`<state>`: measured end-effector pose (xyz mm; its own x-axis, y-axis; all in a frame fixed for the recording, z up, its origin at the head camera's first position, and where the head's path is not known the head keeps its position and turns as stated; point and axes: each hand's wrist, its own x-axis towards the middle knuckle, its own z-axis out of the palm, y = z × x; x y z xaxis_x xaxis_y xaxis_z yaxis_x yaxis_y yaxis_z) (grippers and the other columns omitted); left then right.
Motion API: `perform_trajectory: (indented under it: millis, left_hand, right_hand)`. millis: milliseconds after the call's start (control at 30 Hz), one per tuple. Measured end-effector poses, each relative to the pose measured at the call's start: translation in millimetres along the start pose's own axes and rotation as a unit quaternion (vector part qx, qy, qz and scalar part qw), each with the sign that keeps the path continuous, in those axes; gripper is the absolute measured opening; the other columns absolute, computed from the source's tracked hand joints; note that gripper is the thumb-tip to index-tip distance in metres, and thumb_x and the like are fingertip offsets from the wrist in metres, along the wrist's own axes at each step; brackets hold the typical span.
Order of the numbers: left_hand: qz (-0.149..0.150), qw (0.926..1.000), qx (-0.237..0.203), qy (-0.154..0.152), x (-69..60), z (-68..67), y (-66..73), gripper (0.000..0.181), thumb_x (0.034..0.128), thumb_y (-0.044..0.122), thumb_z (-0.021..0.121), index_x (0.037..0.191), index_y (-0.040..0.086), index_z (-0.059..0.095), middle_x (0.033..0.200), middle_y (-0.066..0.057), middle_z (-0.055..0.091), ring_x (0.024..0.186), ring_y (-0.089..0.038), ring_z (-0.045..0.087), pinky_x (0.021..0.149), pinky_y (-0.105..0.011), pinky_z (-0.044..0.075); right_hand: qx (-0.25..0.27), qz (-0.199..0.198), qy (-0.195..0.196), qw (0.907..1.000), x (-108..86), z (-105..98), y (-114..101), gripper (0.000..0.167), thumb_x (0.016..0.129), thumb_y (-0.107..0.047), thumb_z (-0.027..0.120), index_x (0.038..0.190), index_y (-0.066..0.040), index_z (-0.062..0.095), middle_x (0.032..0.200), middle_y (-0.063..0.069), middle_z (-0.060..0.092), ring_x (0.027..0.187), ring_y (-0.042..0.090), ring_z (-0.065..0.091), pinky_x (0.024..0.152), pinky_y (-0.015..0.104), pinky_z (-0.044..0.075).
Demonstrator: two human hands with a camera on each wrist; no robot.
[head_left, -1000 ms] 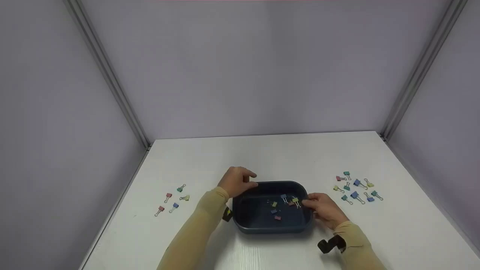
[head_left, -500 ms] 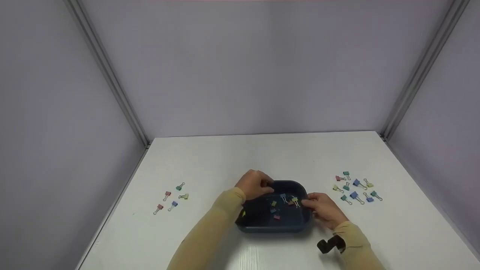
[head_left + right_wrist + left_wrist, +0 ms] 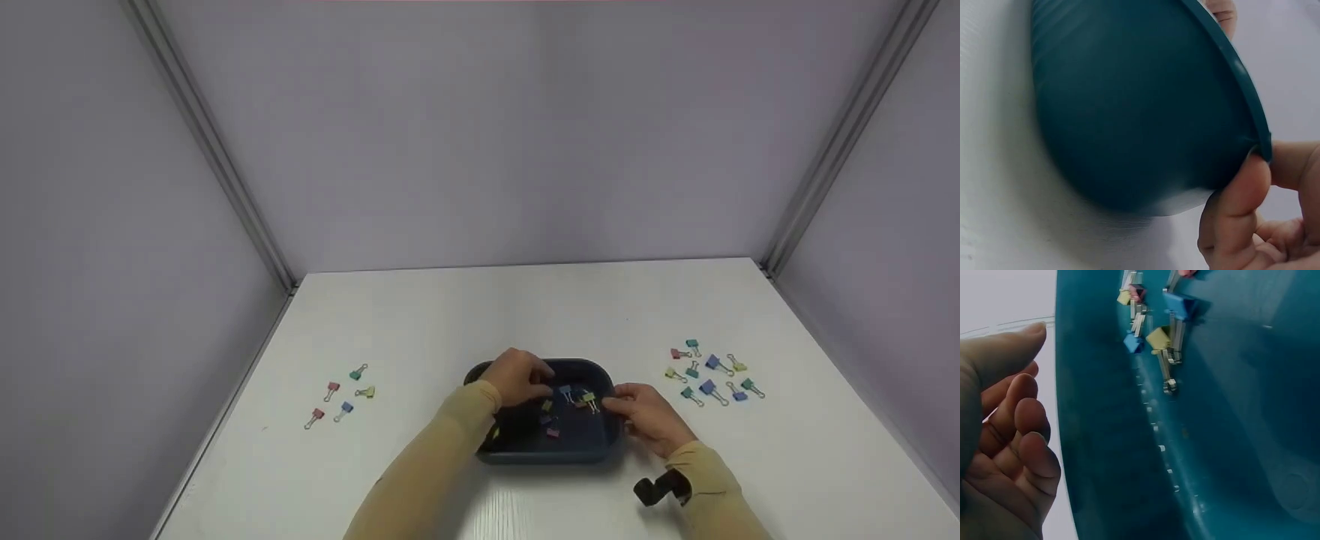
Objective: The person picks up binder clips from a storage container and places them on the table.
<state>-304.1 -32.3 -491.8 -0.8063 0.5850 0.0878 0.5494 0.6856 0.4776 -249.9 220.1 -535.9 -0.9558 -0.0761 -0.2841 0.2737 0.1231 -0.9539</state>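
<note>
A dark teal plastic tray [image 3: 547, 457] stands on the white table, with several small coloured binder clips in it. Among them are a yellow binder clip [image 3: 1158, 338] and a blue binder clip [image 3: 1180, 306] with metal handles. My right hand [image 3: 649, 416] pinches the tray's right rim between thumb and fingers; the right wrist view shows this grip on the tray wall [image 3: 1129, 101] closely. Over the tray's left part hovers my left hand [image 3: 516, 379]. Its thumb is extended and its fingers are loosely bent, with nothing visible between them in the left wrist view.
Left of the tray lies a loose group of several binder clips [image 3: 332, 388]. A larger scattered group of binder clips [image 3: 709, 387] lies to the right, beyond my right hand. Pale panels [image 3: 525, 135] enclose the table at the back and sides.
My left hand has moved right, from the tray's upper left rim to over its inside. The right hand keeps its grip on the rim, and the tray stays nearly in place.
</note>
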Motion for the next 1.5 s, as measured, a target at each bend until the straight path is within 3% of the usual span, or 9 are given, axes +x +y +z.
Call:
perform_trajectory:
  millis: [300,867,1067,1500]
  left_hand:
    - [-0.015,0.9991,0.012,-0.038,-0.6,14.4,-6.7,0.025,0.0812,0.02,0.078,0.104,0.01,0.075,0.08,0.008,0.068,0.069,-0.002,0.055,0.067,-0.018,0.047]
    - [-0.06,0.9931,0.035,-0.095,11.2,30.9,-6.7,0.023,0.0819,0.023,0.078,0.103,0.013,0.076,0.077,0.009,0.066,0.064,-0.003,0.056,0.061,-0.019,0.047]
    - [-0.066,0.9909,0.044,-0.109,12.6,32.2,-7.8,0.024,0.0808,0.026,0.078,0.101,0.014,0.077,0.078,0.009,0.068,0.063,-0.003,0.056,0.06,-0.019,0.047]
    - [-0.066,0.9889,0.018,-0.132,9.5,30.0,-10.1,0.028,0.078,0.026,0.081,0.103,0.014,0.076,0.069,0.011,0.062,0.06,-0.004,0.054,0.057,-0.02,0.046]
  right_hand:
    - [0.0,0.0,-0.002,1.0,0.7,0,1,0.024,0.09,-0.013,0.066,0.105,0.002,0.057,0.087,0.007,0.058,0.076,0.022,0.052,0.057,0.029,0.04]
    - [0.019,0.004,-0.009,0.9998,-3.3,-1,-2,0.035,0.091,-0.011,0.065,0.117,0.008,0.053,0.098,0.014,0.06,0.082,0.023,0.054,0.062,0.031,0.043]
    - [0.027,0.0,-0.016,0.9995,-5.9,-1,-4,0.034,0.09,-0.01,0.064,0.116,0.01,0.052,0.095,0.014,0.061,0.073,0.019,0.052,0.053,0.026,0.04]
    - [0.027,0.01,-0.002,0.9996,-5.3,-1,-2,0.04,0.088,-0.015,0.07,0.117,0.007,0.053,0.093,0.01,0.058,0.077,0.022,0.051,0.055,0.029,0.04]
